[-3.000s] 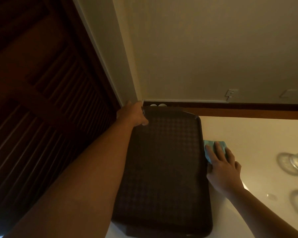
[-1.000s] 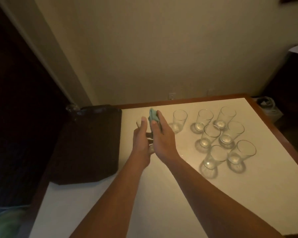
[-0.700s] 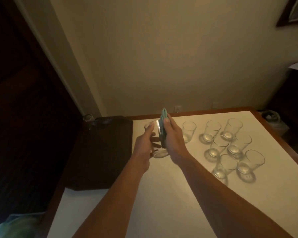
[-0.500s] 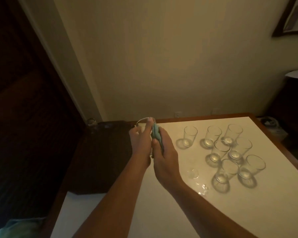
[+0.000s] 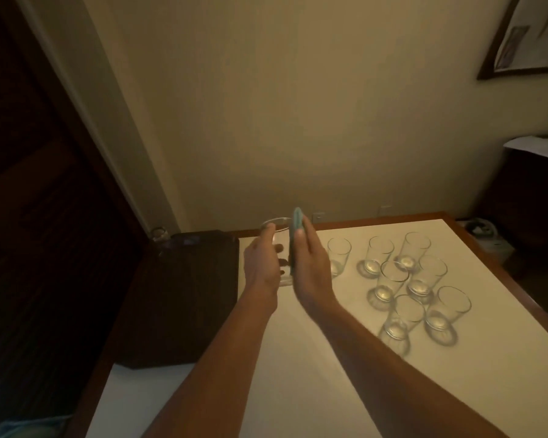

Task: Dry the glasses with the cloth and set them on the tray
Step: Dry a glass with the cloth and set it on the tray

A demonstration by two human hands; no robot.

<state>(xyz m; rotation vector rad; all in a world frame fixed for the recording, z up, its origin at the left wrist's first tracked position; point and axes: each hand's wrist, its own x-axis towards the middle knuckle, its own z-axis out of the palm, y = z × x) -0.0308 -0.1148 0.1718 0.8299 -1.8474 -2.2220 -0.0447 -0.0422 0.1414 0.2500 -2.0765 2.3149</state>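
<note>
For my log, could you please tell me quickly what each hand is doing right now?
Left hand: holds a clear drinking glass.
Right hand: straight fingers press a folded teal cloth against that glass.

Framed picture (image 5: 532,33) high on the beige wall (image 5: 282,105) at right; dark wooden door (image 5: 38,216) at left; wall socket (image 5: 318,215) just above the white tabletop (image 5: 298,358).

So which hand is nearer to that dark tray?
The left hand, holding a glass just beside the tray. The right hand, pressing the cloth against the glass, is farther off.
</note>
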